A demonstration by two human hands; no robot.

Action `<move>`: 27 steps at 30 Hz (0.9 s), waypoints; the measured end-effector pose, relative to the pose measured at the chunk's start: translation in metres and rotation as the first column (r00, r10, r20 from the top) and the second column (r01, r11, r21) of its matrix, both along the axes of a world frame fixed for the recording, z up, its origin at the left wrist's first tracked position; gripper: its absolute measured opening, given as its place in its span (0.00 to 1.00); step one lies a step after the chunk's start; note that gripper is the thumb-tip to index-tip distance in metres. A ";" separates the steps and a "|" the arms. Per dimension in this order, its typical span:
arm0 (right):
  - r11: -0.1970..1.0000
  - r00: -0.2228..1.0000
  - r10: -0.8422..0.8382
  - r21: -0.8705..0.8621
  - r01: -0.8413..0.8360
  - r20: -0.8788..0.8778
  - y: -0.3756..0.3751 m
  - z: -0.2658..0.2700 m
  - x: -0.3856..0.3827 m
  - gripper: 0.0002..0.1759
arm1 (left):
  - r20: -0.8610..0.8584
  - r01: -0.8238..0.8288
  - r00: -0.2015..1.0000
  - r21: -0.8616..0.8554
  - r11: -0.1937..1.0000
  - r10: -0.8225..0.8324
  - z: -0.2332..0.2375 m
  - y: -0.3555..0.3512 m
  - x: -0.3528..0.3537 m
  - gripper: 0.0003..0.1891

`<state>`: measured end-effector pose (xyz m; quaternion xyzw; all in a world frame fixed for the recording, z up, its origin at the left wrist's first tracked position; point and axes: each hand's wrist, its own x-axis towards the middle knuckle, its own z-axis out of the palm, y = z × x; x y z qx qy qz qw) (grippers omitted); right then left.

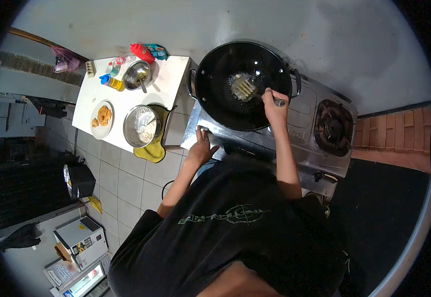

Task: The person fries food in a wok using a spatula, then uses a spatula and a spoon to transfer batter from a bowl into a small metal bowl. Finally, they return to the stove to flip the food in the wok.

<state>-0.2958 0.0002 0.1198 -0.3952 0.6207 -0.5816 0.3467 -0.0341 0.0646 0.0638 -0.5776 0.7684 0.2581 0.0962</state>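
Note:
My right hand (pixel 276 110) is closed around the handle of a slotted spatula (pixel 245 89). The spatula's head is down in the middle of a large black wok (pixel 217 105), with bubbling oil around it. Two loop handles stick out at the wok's sides. Underneath, a steel gas stove (pixel 294 132) carries the wok on its left side. My left hand (pixel 200 150) is at the stove's front left edge, fingers spread and holding nothing.
Left of the stove is a white table (pixel 89 91) with a plate of fried food (pixel 102 119), a bowl of white flour-like stuff (pixel 141 126), a smaller metal bowl (pixel 137 74) and several bottles. A bare burner (pixel 333 127) sits at the right.

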 end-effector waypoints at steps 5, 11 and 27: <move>1.000 0.999 0.013 0.021 -0.012 -0.038 0.001 0.014 0.002 0.19 | -0.036 0.029 0.999 -0.019 0.999 -0.030 -0.006 -0.001 0.003 0.43; 1.000 0.999 0.001 0.029 0.000 -0.040 -0.004 0.008 -0.003 0.20 | 0.046 0.047 0.998 -0.021 0.999 -0.046 -0.007 -0.001 0.002 0.46; 0.997 0.997 0.047 0.062 -0.044 -0.058 -0.002 0.011 -0.001 0.19 | -0.024 0.005 1.000 -0.068 0.998 -0.007 -0.010 0.000 0.008 0.43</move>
